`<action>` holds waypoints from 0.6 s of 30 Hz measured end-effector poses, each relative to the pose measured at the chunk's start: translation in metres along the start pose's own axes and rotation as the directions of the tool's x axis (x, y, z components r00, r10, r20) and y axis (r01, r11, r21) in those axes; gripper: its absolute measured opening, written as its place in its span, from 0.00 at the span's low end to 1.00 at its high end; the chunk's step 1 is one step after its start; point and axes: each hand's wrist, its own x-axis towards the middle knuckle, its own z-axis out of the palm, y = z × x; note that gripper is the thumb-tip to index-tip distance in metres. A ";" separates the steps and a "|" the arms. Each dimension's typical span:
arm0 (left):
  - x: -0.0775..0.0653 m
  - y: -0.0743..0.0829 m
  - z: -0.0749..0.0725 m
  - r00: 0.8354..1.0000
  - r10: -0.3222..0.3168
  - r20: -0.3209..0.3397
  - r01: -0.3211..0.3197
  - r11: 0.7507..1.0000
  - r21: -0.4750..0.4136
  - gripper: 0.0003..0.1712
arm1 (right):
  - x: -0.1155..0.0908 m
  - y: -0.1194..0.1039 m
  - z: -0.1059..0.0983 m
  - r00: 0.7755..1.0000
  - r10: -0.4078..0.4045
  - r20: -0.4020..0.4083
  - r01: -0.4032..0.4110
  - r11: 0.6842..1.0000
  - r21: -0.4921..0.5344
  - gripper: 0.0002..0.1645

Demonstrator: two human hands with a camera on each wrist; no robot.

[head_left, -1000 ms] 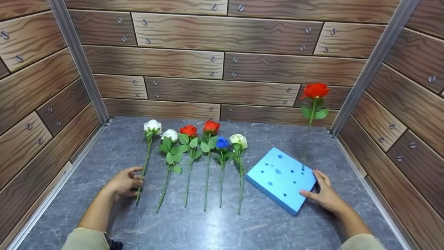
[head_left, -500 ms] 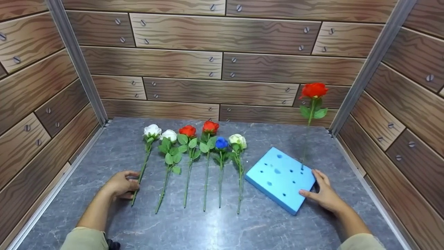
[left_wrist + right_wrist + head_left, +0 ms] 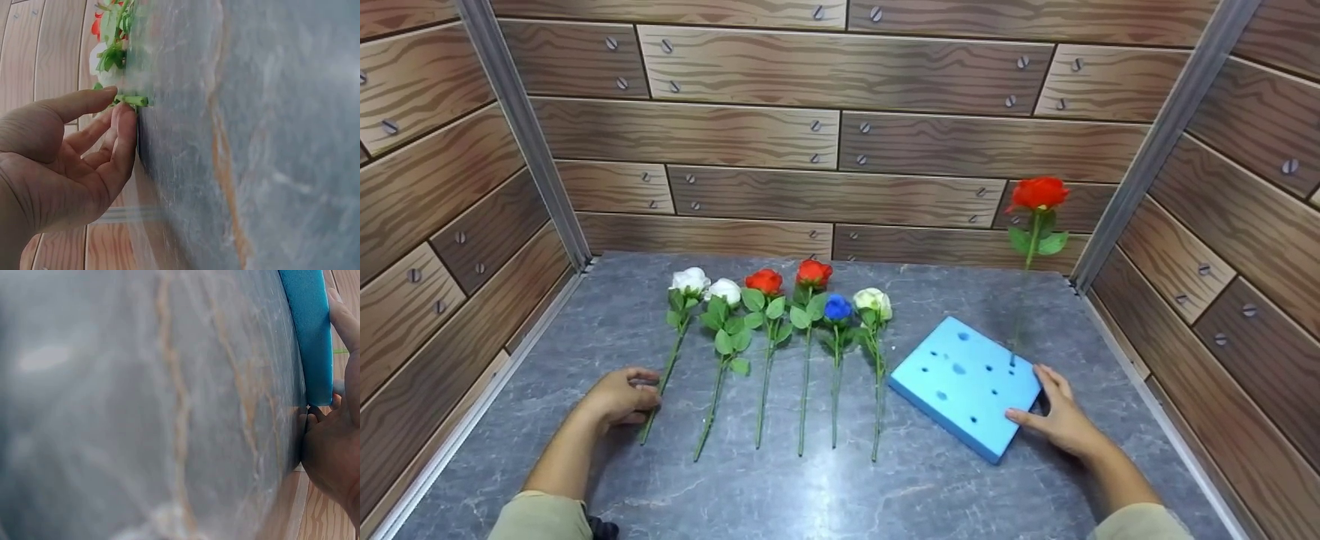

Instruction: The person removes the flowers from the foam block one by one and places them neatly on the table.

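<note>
In the head view my left hand [image 3: 619, 397] is at the lower stem of the leftmost white rose [image 3: 690, 280], which lies on the table. The left wrist view has the green stem end [image 3: 135, 100] pinched between thumb and fingertips. My right hand [image 3: 1057, 420] holds the right corner of a blue foam block [image 3: 960, 397] dotted with holes, thumb near its front edge and fingers along the far side. A red rose [image 3: 1039, 193] stands upright in one of the block's holes. The right wrist view catches the block's side [image 3: 314, 337] beside the hand.
Right of the held stem lie another white rose [image 3: 724, 292], two red roses [image 3: 765, 282], a blue rose [image 3: 838, 307] and a pale cream rose [image 3: 873, 302], in a row. Wood-patterned walls [image 3: 735, 135] enclose the grey marbled table [image 3: 720, 502] on three sides.
My left hand has shifted slightly left, and the stem's lower end has swung left with it while the white bloom barely moved. The right hand and foam block have stayed in place.
</note>
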 end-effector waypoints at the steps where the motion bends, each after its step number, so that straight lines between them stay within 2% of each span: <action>1: 0.000 0.001 0.000 1.000 0.011 -0.002 -0.011 1.000 0.001 0.37 | 0.000 0.000 0.000 1.000 -0.002 0.001 0.002 1.000 0.005 0.71; 8: 0.000 0.012 0.005 0.992 0.119 -0.043 -0.119 0.993 0.003 0.35 | -0.001 0.000 -0.001 1.000 -0.004 0.014 0.003 1.000 0.019 0.70; 13: 0.003 0.039 0.021 0.976 0.215 -0.013 -0.216 0.974 -0.073 0.34 | -0.001 0.000 -0.002 1.000 0.005 0.005 -0.005 1.000 0.009 0.71; 18: 0.004 0.069 0.038 0.965 0.263 0.012 -0.258 0.954 -0.155 0.33 | 0.000 0.000 -0.001 1.000 0.005 0.001 -0.005 1.000 0.000 0.71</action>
